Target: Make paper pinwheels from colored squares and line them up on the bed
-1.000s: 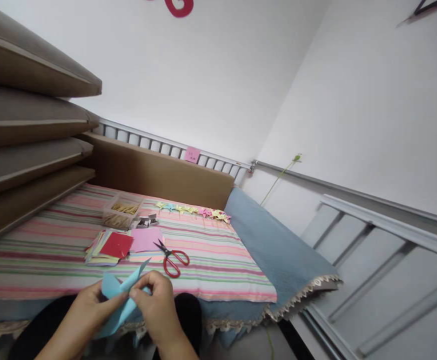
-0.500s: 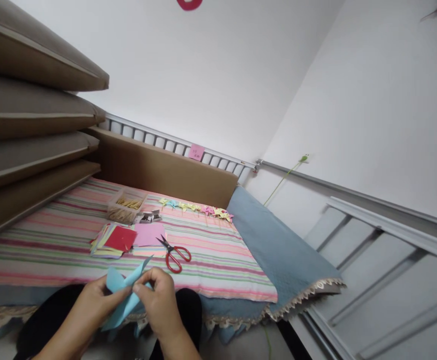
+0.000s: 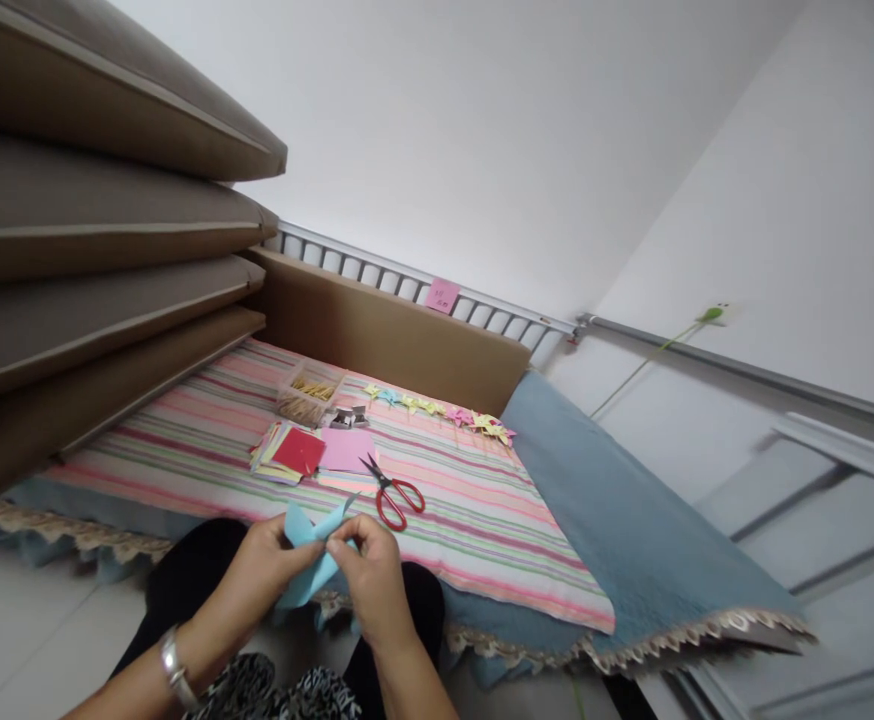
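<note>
A light blue paper pinwheel [image 3: 308, 580], partly folded, is held between both hands above my lap. My left hand [image 3: 276, 555] grips its left side, thumb pressed toward the centre. The fingers of my right hand [image 3: 372, 565] pinch its right side close to the middle; whether they also hold something small is hidden. Just beyond the hands, red-handled scissors [image 3: 398, 500] lie partly open on the striped cloth. A stack of coloured paper squares [image 3: 287, 452] with a red sheet on top lies left of the scissors, beside a pink paper square [image 3: 347, 450].
Behind the papers stands a clear plastic box [image 3: 309, 390] of thin sticks, with a small metallic-looking pile [image 3: 347, 417] beside it. Finished paper pinwheels [image 3: 459, 416] form a row farther back. Stacked brown cushions [image 3: 107, 220] rise at left; a metal railing [image 3: 819, 520] stands at right.
The view has shifted, so the whole scene sits farther right in the picture. Both hands keep hold of the blue pinwheel, with little change in their grip.
</note>
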Tool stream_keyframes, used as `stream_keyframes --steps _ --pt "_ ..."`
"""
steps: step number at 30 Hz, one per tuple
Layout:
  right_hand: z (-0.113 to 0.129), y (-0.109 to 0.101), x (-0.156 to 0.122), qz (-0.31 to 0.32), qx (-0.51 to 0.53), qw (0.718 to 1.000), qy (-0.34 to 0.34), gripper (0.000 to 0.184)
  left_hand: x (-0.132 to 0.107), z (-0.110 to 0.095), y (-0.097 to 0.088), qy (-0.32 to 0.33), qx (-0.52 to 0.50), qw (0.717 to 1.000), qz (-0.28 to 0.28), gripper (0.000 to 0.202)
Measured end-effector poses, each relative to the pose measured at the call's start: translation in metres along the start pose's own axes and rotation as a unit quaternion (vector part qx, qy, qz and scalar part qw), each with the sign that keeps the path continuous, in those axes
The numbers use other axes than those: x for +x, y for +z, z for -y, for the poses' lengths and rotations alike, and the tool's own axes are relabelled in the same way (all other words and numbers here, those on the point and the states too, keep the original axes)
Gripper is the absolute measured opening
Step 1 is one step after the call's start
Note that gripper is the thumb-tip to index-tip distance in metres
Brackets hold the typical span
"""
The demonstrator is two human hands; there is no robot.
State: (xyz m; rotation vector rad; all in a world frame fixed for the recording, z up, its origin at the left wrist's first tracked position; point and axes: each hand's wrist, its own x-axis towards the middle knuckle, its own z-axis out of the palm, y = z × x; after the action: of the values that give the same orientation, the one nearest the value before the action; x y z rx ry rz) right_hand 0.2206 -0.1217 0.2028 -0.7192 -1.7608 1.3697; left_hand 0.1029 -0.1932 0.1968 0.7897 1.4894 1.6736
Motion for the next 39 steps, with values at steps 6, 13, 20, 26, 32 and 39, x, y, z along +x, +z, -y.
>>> stream_keyframes --steps 6,13,20,26,32,39 --pt "0.001 0.000 -0.001 0.004 0.005 1.000 -0.002 0.002 -0.002 0.002 0.000 -0.001 -0.015 1.000 0.005 0.016" --pt "0.000 0.001 0.003 0.004 0.001 1.000 0.002 0.002 0.000 0.001 0.000 -0.003 -0.018 1.000 -0.002 0.019" --pt "0.003 0.001 0.004 0.007 0.006 1.000 0.015 0.003 -0.001 -0.008 0.001 -0.022 -0.033 0.999 0.005 0.025" --pt "0.009 0.000 0.004 0.007 -0.009 1.000 0.006 0.002 0.000 -0.007 -0.001 -0.060 -0.076 0.994 0.042 0.031" --pt "0.010 -0.002 0.002 0.001 0.005 1.000 0.005 0.003 -0.003 -0.012 -0.003 -0.048 -0.075 0.993 0.083 0.032" --pt "0.015 -0.003 0.002 0.005 -0.004 1.000 -0.010 0.001 -0.001 -0.008 -0.005 -0.049 -0.104 0.989 0.094 0.030"
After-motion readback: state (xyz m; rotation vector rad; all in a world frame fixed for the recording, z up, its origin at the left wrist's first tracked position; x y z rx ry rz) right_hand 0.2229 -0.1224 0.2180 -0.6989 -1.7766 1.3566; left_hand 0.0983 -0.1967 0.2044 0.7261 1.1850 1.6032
